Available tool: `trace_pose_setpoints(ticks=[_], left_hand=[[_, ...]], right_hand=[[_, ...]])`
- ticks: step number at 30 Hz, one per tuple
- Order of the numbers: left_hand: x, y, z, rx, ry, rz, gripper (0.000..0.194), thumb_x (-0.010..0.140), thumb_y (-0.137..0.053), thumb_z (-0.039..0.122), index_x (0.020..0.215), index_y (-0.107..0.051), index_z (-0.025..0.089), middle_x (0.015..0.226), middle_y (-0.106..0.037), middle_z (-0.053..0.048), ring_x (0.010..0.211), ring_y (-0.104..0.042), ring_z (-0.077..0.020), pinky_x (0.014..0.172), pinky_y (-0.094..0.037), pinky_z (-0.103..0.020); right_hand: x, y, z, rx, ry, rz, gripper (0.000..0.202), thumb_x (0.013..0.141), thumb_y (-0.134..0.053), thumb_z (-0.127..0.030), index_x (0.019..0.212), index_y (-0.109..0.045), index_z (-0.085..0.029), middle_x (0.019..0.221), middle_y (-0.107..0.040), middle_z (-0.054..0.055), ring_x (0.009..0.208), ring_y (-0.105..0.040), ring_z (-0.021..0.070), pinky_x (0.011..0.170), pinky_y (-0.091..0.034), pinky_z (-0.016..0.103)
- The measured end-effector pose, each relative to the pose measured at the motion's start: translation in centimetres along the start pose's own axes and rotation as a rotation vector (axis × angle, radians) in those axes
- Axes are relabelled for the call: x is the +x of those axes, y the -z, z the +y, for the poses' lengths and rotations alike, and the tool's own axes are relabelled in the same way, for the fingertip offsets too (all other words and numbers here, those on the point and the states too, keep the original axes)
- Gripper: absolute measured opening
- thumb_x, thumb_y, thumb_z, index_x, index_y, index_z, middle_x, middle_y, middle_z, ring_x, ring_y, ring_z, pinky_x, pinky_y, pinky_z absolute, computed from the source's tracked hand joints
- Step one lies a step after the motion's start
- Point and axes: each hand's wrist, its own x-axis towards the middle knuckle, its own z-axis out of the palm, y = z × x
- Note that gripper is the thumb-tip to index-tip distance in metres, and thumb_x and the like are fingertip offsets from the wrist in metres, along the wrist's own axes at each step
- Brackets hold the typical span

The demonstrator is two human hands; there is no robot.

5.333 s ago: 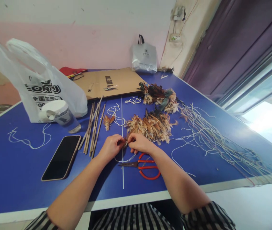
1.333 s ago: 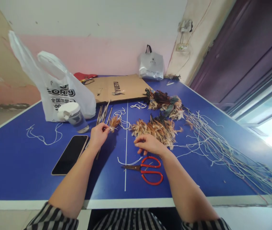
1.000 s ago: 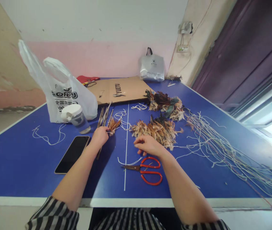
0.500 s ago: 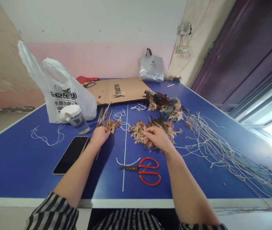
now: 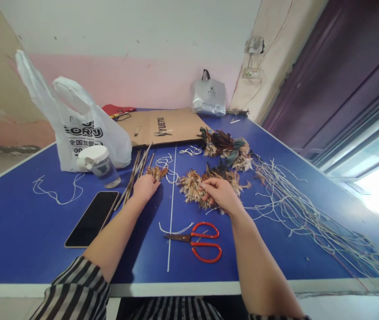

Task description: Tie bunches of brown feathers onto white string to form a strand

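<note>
My left hand (image 5: 145, 187) is closed around the lower part of a small bundle of brown feathers (image 5: 157, 172), just right of several thin sticks (image 5: 131, 180) on the blue table. Its fingertips are partly hidden. My right hand (image 5: 221, 193) hovers at the front pile of cream and brown feathers (image 5: 191, 186). Thumb and forefinger are pinched together; anything between them is too small to make out. Behind it lies a darker feather pile (image 5: 222, 144). In front, scissors (image 5: 192, 240) with red handles rest with the blades pointing left, near a short white string (image 5: 176, 231).
A black phone (image 5: 92, 218), a lidded plastic cup (image 5: 101, 166) and a white plastic bag (image 5: 84, 124) stand at left. Flat cardboard (image 5: 165, 126) and a silver bag (image 5: 209, 98) are at the back. Long loose strings (image 5: 296, 209) spread across the right side.
My left hand has moved slightly right and now covers more of the feather bundle. My right hand stays pinched over the front pile. The view has shifted slightly.
</note>
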Motion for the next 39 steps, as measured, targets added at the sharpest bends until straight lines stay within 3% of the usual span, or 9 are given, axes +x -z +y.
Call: trace_pose_setpoints(ticks=[5,9,12,15,22,25,28,32,39], left_hand=[[-1.0,2.0,0.4,-0.01,0.053,-0.015,0.042,0.07,-0.054,0.053,0.079,-0.067,0.014,0.08,-0.065,-0.015,0.076,-0.062,-0.0289,0.062,-0.044,-0.033],[-3.9,4.0,2.0,-0.119,-0.165,0.17,0.028,0.078,-0.051,0.04,0.089,-0.064,0.018,0.092,-0.063,-0.008,0.081,-0.06,-0.02,0.07,-0.042,-0.028],[-5.6,3.8,3.6,-0.284,-0.419,0.061,0.017,0.079,-0.051,0.028,0.082,-0.065,0.019,0.082,-0.064,-0.004,0.076,-0.058,-0.0165,0.069,-0.042,-0.026],[-6.1,2.2,4.7,-0.331,-0.477,-0.034,0.014,0.077,-0.053,0.022,0.077,-0.067,0.018,0.078,-0.065,-0.005,0.074,-0.058,-0.0168,0.067,-0.041,-0.026],[-5.2,0.1,6.1,-0.647,-0.426,-0.191,0.015,0.074,-0.054,0.023,0.074,-0.067,0.016,0.068,-0.066,-0.003,0.062,-0.056,-0.015,0.06,-0.038,-0.025],[-4.9,-0.3,6.5,-0.77,-0.381,-0.223,0.017,0.073,-0.053,0.024,0.071,-0.067,0.015,0.065,-0.066,-0.003,0.061,-0.056,-0.0153,0.059,-0.039,-0.025],[-5.0,-1.1,6.7,-0.846,-0.325,-0.2,0.017,0.072,-0.054,0.025,0.074,-0.067,0.015,0.067,-0.066,-0.003,0.061,-0.056,-0.0152,0.059,-0.039,-0.025],[-5.3,-2.1,6.4,-0.915,-0.251,-0.18,0.017,0.071,-0.056,0.027,0.077,-0.068,0.015,0.069,-0.066,-0.003,0.059,-0.055,-0.0143,0.057,-0.039,-0.024],[-5.7,-2.2,6.6,-1.17,-0.132,-0.301,0.026,0.071,-0.057,0.026,0.092,-0.064,0.012,0.063,-0.06,0.0,0.048,-0.046,-0.0091,0.049,-0.037,-0.021]], right_hand=[[0.1,0.2,0.3,-0.037,-0.018,0.035,0.023,0.073,-0.056,-0.035,0.08,-0.061,-0.014,0.052,-0.058,0.0,0.037,-0.046,0.0064,0.036,-0.035,0.016],[0.2,0.3,0.8,-0.102,0.019,0.039,0.026,0.072,-0.057,-0.035,0.085,-0.063,-0.014,0.05,-0.057,-0.001,0.037,-0.045,0.0069,0.038,-0.034,0.017],[0.4,0.1,1.3,-0.192,0.057,0.089,0.025,0.071,-0.056,-0.035,0.083,-0.064,-0.014,0.048,-0.055,-0.002,0.041,-0.047,0.0084,0.043,-0.037,0.019],[0.6,0.1,1.4,-0.327,0.106,0.147,0.022,0.07,-0.056,-0.032,0.079,-0.067,-0.015,0.052,-0.058,0.0,0.048,-0.05,0.0105,0.049,-0.038,0.021],[0.4,-1.5,1.2,-0.687,0.054,0.157,0.028,0.073,-0.054,-0.042,0.071,-0.068,-0.018,0.065,-0.065,0.003,0.063,-0.058,0.0156,0.059,-0.039,0.024],[0.3,-3.0,1.5,-0.898,-0.015,0.189,0.039,0.072,-0.053,-0.054,0.077,-0.067,-0.019,0.072,-0.066,0.007,0.071,-0.06,0.021,0.062,-0.041,0.029],[0.5,-3.7,2.0,-1.04,-0.042,0.214,0.041,0.073,-0.052,-0.054,0.087,-0.066,-0.018,0.08,-0.066,0.011,0.076,-0.061,0.0239,0.065,-0.042,0.031],[0.9,-3.1,2.5,-1.045,-0.064,0.157,0.025,0.078,-0.048,-0.037,0.079,-0.066,-0.02,0.079,-0.066,0.009,0.077,-0.061,0.0218,0.065,-0.041,0.029],[1.2,-2.8,2.9,-0.954,-0.058,0.148,0.021,0.073,-0.052,-0.034,0.069,-0.068,-0.02,0.07,-0.066,0.008,0.07,-0.06,0.0201,0.06,-0.039,0.027]])
